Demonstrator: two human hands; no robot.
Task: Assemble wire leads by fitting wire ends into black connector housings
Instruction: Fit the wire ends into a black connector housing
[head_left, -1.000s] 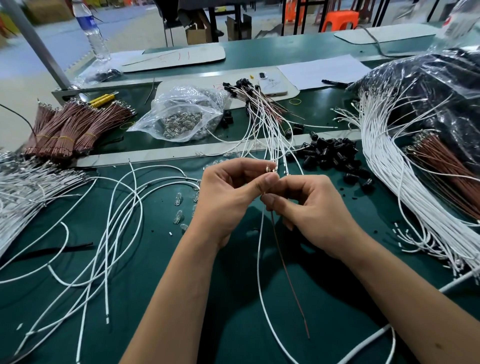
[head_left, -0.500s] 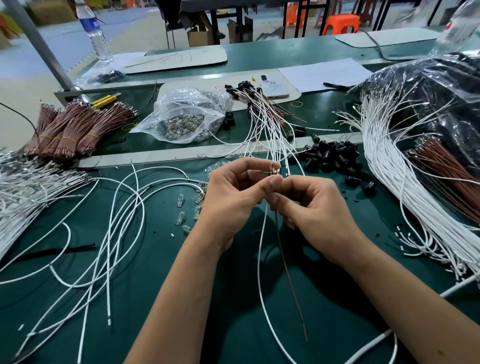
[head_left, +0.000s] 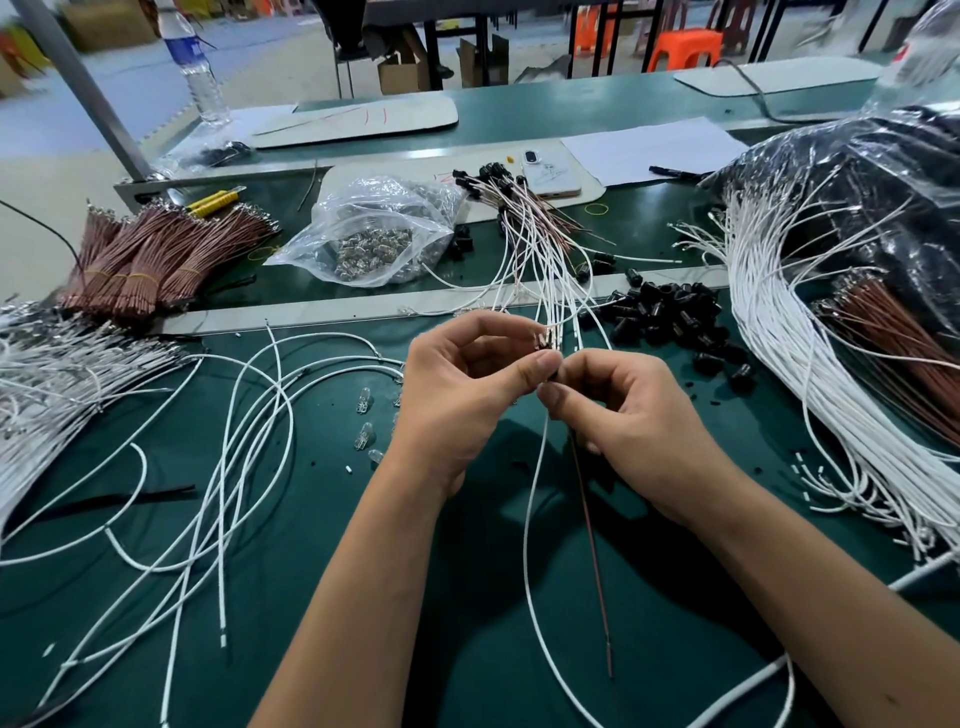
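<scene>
Both hands meet over green mat (head_left: 467, 649), raised just clear of it. Left hand (head_left: 462, 395): thumb and forefinger pinch a small metal-tipped piece at the wire ends, likely to steady it. Right hand (head_left: 628, 415): fingers curled, tips clamped just below the same spot, feeding the wires up. White wire (head_left: 530, 519) and brown wire (head_left: 589, 540) hang from the pinch toward the near edge. Whether a housing is already on, cannot tell; fingers hide it. Loose black housings (head_left: 670, 317) heaped just beyond right hand, within easy reach. Finished leads (head_left: 524, 223) fanned behind
</scene>
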